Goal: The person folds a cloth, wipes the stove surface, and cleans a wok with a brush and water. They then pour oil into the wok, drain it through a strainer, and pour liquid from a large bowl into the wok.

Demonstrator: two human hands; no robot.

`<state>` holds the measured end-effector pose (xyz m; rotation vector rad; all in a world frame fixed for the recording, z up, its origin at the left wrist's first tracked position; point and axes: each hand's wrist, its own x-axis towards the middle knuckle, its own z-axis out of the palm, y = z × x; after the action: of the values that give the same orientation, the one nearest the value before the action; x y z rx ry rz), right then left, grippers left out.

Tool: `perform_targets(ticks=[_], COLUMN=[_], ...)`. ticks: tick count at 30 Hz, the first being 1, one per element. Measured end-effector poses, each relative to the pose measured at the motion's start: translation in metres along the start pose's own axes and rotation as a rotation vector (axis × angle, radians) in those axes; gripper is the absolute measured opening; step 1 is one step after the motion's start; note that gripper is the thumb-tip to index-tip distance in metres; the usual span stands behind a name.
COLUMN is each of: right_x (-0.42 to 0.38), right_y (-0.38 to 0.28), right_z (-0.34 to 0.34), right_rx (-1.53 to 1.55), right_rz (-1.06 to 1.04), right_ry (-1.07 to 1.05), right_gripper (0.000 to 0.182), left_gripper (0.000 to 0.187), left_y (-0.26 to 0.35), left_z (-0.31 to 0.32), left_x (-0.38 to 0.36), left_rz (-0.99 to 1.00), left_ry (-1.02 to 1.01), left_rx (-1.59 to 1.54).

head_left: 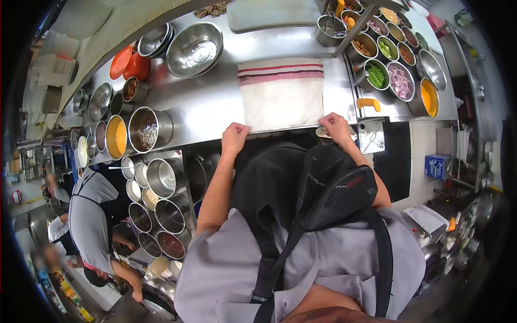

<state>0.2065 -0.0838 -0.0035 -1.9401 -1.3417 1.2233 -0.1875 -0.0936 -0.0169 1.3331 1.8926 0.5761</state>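
A cream kitchen towel (283, 105) with red and purple stripes along its far end lies flat on the steel counter (207, 102). Its near left corner is pinched between the fingers of my left hand (235, 138). At the near right corner my right hand (336, 129) grips the cloth in the same way. The towel's near edge runs straight between both hands, along the counter's front edge. Behind my right hand, partly hidden, is a small patch of speckled stuff (323, 131) that I cannot make out.
Metal pots, one with orange sauce (116, 137), and a colander (195, 49) stand left. A cutting board (272, 15) lies at the back. Right are tubs of chopped onion (399, 81) and green beans (375, 75). A co-worker (94, 210) bends over pans at lower left.
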Motion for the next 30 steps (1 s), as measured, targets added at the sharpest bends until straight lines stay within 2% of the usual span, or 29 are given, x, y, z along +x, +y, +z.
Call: perform_targets(ticks=[2, 4, 5, 7, 15, 20, 21, 23, 30], right_x=[-0.004, -0.007, -0.007, -0.007, -0.013, -0.008, -0.009, -0.011, -0.013], right_y=[-0.002, 0.003, 0.006, 0.008, 0.017, 0.01, 0.011, 0.013, 0.023], right_z=[0.0, 0.001, 0.001, 0.001, 0.008, 0.01, 0.01, 0.01, 0.011], right_rx=[0.079, 0.38, 0.376, 0.639, 0.684, 0.514, 0.519, 0.738, 0.71], right_rz=[0.052, 0.147, 0.151, 0.119, 0.063, 0.115, 0.113, 0.14, 0.102], right_ry=[-0.028, -0.057, -0.058, -0.037, 0.033, 0.032, 0.038, 0.065, 0.138], right_gripper=[0.026, 0.018, 0.018, 0.014, 0.014, 0.016, 0.016, 0.013, 0.008], left_gripper=[0.028, 0.025, 0.025, 0.027, 0.024, 0.02, 0.02, 0.019, 0.02], left_y=[-0.01, -0.012, -0.015, -0.01, -0.018, -0.007, -0.004, -0.002, -0.019], left_z=[0.004, 0.004, 0.004, -0.005, -0.009, -0.009, -0.01, -0.013, -0.013], left_x=[0.001, 0.005, 0.005, 0.002, -0.01, -0.006, -0.007, -0.009, -0.012], left_rz=[0.016, -0.006, -0.01, -0.113, -0.065, -0.12, -0.113, -0.14, -0.128], left_ry=[-0.015, -0.044, -0.046, -0.089, -0.104, -0.187, -0.189, -0.17, -0.179], left_rx=[0.034, -0.013, -0.016, -0.18, -0.256, -0.323, -0.32, -0.344, -0.429])
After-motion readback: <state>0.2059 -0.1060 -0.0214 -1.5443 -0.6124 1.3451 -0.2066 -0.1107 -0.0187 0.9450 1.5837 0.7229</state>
